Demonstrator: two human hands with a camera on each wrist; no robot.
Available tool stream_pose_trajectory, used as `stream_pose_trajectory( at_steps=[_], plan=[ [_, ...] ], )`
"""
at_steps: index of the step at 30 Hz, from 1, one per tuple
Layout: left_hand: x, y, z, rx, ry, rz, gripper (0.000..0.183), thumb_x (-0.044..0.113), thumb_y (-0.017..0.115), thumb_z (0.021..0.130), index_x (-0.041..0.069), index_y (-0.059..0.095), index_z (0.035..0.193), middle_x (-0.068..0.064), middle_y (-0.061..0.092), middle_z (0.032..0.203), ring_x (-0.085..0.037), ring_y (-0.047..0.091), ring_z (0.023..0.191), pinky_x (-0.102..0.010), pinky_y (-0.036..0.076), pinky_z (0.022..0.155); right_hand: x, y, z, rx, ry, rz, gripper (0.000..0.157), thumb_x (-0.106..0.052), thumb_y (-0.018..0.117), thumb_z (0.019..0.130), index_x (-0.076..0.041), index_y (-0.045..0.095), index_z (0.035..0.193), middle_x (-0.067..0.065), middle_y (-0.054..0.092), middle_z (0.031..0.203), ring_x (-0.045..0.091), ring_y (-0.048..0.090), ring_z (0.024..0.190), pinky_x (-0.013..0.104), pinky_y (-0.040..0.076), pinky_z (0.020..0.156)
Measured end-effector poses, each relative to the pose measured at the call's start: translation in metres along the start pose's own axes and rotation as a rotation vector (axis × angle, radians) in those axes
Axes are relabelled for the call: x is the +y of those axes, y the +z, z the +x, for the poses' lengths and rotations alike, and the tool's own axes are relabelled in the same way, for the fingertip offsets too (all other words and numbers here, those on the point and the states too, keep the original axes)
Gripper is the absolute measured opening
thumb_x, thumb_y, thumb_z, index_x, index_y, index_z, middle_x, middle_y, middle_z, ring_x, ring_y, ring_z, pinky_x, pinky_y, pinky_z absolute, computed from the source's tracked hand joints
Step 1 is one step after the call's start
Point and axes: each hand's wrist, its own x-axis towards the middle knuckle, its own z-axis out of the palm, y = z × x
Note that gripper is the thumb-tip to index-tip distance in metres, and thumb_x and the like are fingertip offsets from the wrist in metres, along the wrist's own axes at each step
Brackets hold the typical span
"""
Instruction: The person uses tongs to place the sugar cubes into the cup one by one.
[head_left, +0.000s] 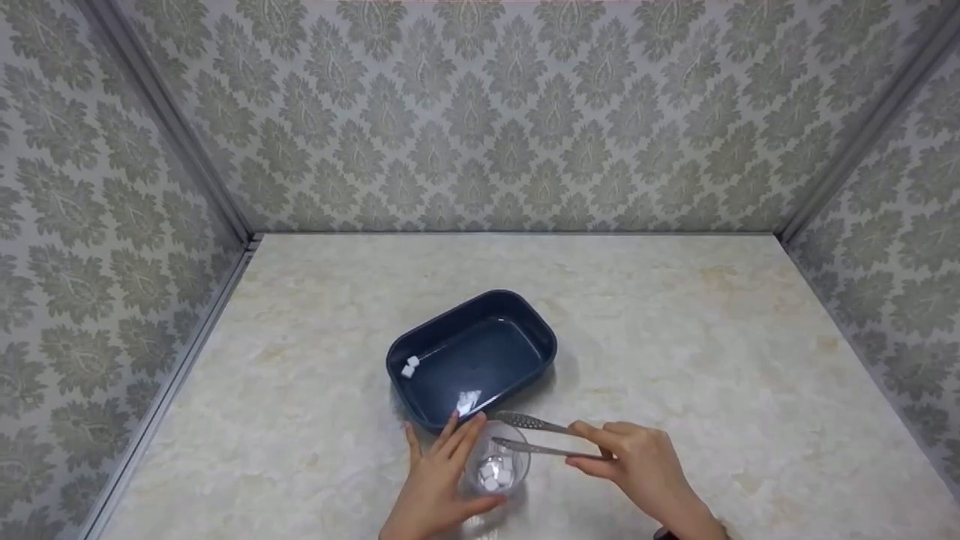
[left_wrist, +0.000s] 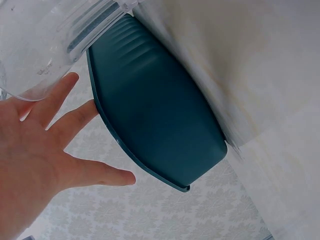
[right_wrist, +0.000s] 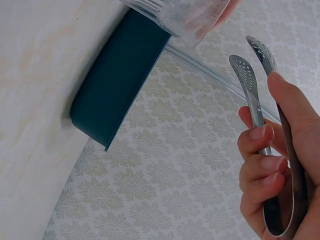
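Observation:
With thumb and forefinger spread round its side, my left hand [head_left: 439, 480] holds a clear plastic cup [head_left: 519, 480]; its other fingers are splayed, some by the rim of the dark blue dish [head_left: 480, 367]. Several white cubes [head_left: 491, 472] lie at the bottom of the cup. In my right hand [head_left: 637, 457] is a pair of metal tongs [right_wrist: 257, 107] with perforated tips. The tongs' arms are apart with nothing between them, and their tips are over the cup's mouth and its far edge. Two white cubes [head_left: 410, 367] sit in the dish's left end.
The dish stands at an angle just beyond the cup on a pale marbled tabletop [head_left: 675, 322]. Patterned wall panels [head_left: 480, 112] enclose the table at the back and both sides.

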Motion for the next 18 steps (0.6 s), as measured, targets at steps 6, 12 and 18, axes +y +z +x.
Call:
stream_pose_trajectory(
  at_steps=[6,12,18],
  plan=[
    [0.000,-0.001,0.000,-0.007,0.001,-0.011,0.097,0.063,0.068,0.058,0.018,0.035,0.138,0.003,0.046,0.136,-0.031,0.040,0.126,-0.076,0.009,0.088,0.000,-0.001,0.003,0.014,0.000,-0.034,0.033,-0.037,0.076,0.060,-0.027,0.071,0.091,-0.022,0.043,0.051,-0.011,0.028,0.047,0.002,0.020,0.045],
    [0.000,-0.002,0.000,-0.028,-0.012,-0.039,0.097,0.063,0.067,0.059,0.020,0.033,0.139,0.003,0.044,0.137,-0.030,0.037,0.129,-0.075,0.005,0.091,0.001,-0.001,0.006,0.027,-0.010,-0.046,0.034,-0.037,0.077,0.059,-0.027,0.071,0.092,-0.021,0.042,0.051,-0.011,0.026,0.047,0.002,0.019,0.045],
    [0.000,-0.002,0.000,-0.020,-0.013,-0.029,0.098,0.064,0.067,0.059,0.020,0.033,0.139,0.003,0.045,0.136,-0.030,0.039,0.127,-0.077,0.008,0.088,0.003,0.000,0.012,0.024,-0.012,-0.057,0.035,-0.037,0.076,0.059,-0.026,0.071,0.092,-0.020,0.043,0.051,-0.010,0.028,0.048,0.004,0.022,0.043]
  ],
)
